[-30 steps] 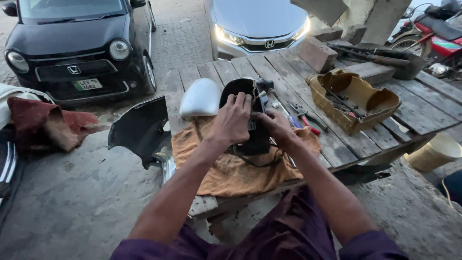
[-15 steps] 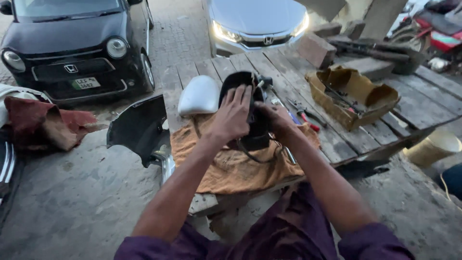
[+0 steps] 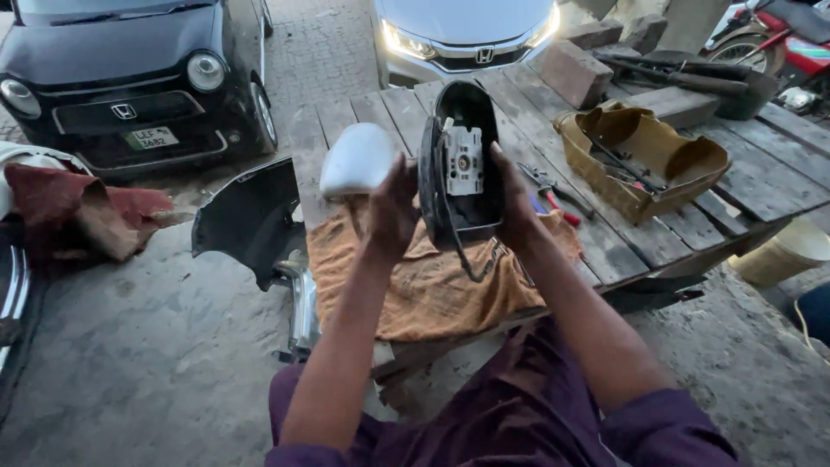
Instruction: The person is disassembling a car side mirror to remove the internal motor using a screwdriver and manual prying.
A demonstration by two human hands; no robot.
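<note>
Both hands clamp the black mirror housing (image 3: 462,169) upright above the orange cloth (image 3: 432,285), left hand (image 3: 393,212) and right hand (image 3: 514,207) on opposite sides, long axis vertical

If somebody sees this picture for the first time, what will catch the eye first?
First, the black mirror housing held upright at centre between the left hand and right hand, its white inner plate facing the camera. Next, the orange cloth on the wooden table, and the white cover lying left of the housing.
</note>
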